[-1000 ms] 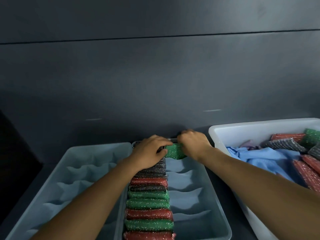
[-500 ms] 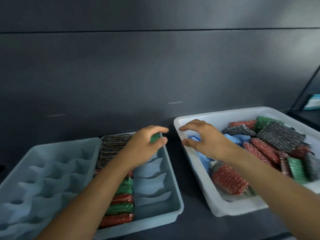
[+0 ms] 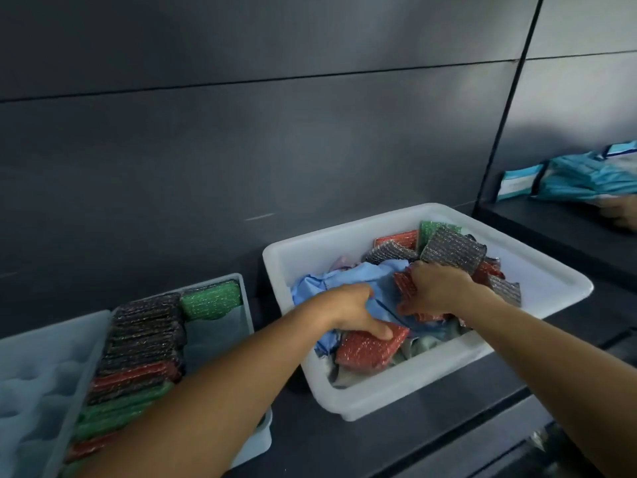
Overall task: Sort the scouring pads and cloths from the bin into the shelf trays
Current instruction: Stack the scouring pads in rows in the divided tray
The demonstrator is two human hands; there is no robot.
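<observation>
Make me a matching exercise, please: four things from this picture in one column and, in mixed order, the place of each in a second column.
Things
1. lone green pad
2. large grey pad
3. blue cloth
4. row of stacked pads

Places
A. white bin, far side, behind the right hand
B. left lane of the tray
C. far end of the tray's right lane
D. white bin, middle, touched by the left hand

Pairs: 1-C, 2-A, 3-D, 4-B.

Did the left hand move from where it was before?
Yes. The left hand left the grey tray and went right, into the white bin, onto a red scouring pad.
</observation>
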